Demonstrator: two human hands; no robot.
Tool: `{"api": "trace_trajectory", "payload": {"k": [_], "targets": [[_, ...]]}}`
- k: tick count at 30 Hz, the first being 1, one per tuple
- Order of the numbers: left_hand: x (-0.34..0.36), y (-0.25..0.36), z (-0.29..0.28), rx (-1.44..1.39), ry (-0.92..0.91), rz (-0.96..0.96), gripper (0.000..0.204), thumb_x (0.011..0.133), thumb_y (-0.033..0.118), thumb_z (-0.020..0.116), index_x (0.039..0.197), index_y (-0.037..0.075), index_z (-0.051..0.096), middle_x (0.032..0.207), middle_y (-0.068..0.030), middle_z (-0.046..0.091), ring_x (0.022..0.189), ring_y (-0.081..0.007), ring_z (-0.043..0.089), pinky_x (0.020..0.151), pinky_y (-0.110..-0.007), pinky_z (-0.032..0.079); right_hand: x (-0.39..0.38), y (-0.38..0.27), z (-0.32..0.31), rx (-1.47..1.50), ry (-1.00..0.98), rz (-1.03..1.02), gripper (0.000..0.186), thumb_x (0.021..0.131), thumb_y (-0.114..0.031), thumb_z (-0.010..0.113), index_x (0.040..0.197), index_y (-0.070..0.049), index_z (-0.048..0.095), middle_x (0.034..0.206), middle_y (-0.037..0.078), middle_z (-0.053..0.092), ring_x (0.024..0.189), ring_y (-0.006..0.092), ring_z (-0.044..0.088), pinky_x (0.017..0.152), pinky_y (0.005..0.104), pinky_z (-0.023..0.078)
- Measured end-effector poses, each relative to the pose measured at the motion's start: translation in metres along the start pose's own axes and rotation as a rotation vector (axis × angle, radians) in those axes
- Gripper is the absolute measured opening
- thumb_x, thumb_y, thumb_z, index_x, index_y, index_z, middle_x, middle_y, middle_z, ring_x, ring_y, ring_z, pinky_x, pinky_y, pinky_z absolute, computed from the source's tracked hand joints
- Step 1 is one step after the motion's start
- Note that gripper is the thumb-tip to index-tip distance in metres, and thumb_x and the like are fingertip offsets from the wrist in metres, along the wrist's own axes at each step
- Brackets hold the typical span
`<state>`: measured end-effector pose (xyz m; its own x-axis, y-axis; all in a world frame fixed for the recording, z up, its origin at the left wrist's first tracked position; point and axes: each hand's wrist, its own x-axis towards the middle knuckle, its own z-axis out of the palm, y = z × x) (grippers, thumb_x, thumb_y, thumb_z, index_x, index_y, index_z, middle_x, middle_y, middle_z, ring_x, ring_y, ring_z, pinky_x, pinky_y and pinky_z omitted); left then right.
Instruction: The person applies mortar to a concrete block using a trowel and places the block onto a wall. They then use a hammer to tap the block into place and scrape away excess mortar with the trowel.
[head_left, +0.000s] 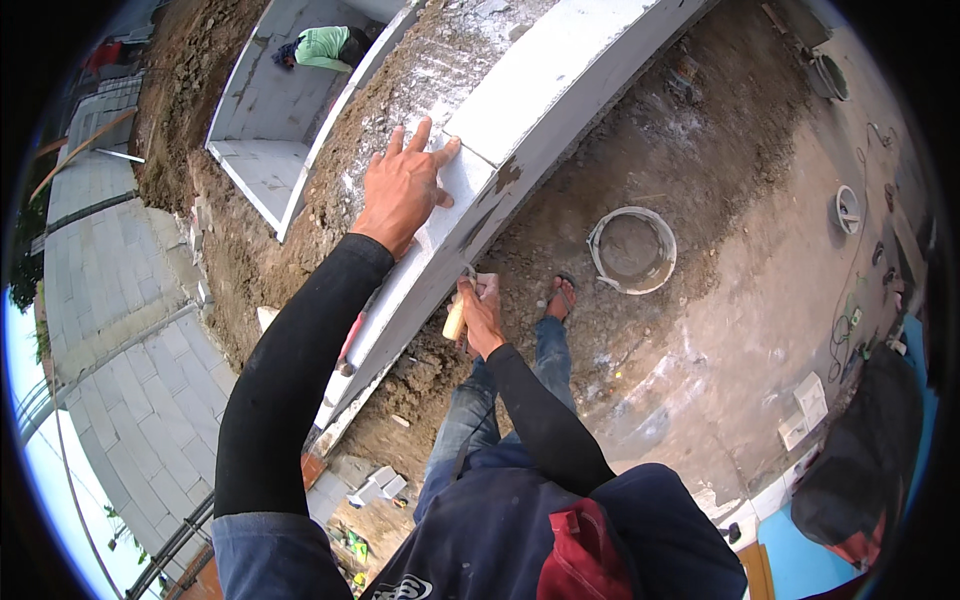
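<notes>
My left hand (405,185) lies with its fingers spread on the top of a white block wall (545,60), close to a joint between two blocks. Lower down, beside the wall's near face, my right hand (484,318) is closed round a tool with a pale wooden handle (455,318). It looks like a trowel; most of its metal part is hidden, and a small bit shows by the wall. A red-handled hammer (353,335) rests along the wall top, left of my right hand. Wet grey mortar marks (508,172) show on the wall's face below the joint.
A round bucket (640,288) of grey mortar stands on the dirt to the right. Smaller buckets (830,78) and cables (840,330) lie farther right. Beyond the wall, a person in a green shirt (322,45) bends inside a block-walled pit (262,165). Loose white blocks (378,485) lie lower left.
</notes>
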<state>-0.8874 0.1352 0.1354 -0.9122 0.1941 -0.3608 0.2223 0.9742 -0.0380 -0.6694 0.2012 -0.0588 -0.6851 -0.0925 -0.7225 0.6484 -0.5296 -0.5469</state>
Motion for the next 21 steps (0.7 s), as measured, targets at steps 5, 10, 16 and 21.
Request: {"api": "trace_trajectory", "payload": {"k": [5, 10, 16, 21], "targets": [[-0.005, -0.013, 0.001, 0.015, -0.021, -0.013, 0.086, 0.067, 0.027, 0.089, 0.146, 0.033, 0.056, 0.163, -0.0102, 0.035, 0.147, -0.0399, 0.037, 0.115, -0.046, 0.042, -0.065, 0.064, -0.027, 0.124, -0.187, 0.238, 0.043, 0.097, -0.032, 0.07, 0.114, -0.007, 0.04, 0.097, 0.007, 0.051, 0.079, 0.0155, 0.059, 0.062, 0.0341, 0.056], [0.001, -0.001, 0.005, -0.008, 0.033, 0.081, 0.083, 0.067, 0.024, 0.089, 0.144, 0.026, 0.058, 0.161, -0.016, 0.037, 0.144, -0.04, 0.04, 0.117, -0.043, 0.038, -0.041, 0.034, -0.026, 0.41, 0.007, 0.365, 0.043, 0.097, -0.037, 0.07, 0.114, -0.01, 0.042, 0.096, 0.009, 0.054, 0.074, 0.0198, 0.062, 0.06, 0.0363, 0.058], [0.001, -0.02, 0.017, -0.024, 0.068, 0.12, 0.082, 0.066, 0.027, 0.089, 0.143, 0.026, 0.06, 0.158, -0.0167, 0.041, 0.142, -0.0441, 0.042, 0.112, -0.045, 0.043, -0.058, 0.011, 0.008, 0.444, 0.026, 0.411, 0.039, 0.097, -0.034, 0.069, 0.113, -0.011, 0.043, 0.09, 0.009, 0.059, 0.059, 0.0192, 0.059, 0.048, 0.0366, 0.054], [0.005, -0.017, 0.015, 0.009, 0.083, 0.175, 0.082, 0.066, 0.028, 0.09, 0.142, 0.025, 0.06, 0.157, -0.018, 0.042, 0.141, -0.0432, 0.044, 0.115, -0.044, 0.041, 0.01, -0.066, -0.04, 0.322, 0.005, 0.084, 0.036, 0.101, -0.037, 0.063, 0.111, -0.007, 0.045, 0.092, 0.008, 0.06, 0.066, 0.0136, 0.06, 0.051, 0.0304, 0.054]]}}
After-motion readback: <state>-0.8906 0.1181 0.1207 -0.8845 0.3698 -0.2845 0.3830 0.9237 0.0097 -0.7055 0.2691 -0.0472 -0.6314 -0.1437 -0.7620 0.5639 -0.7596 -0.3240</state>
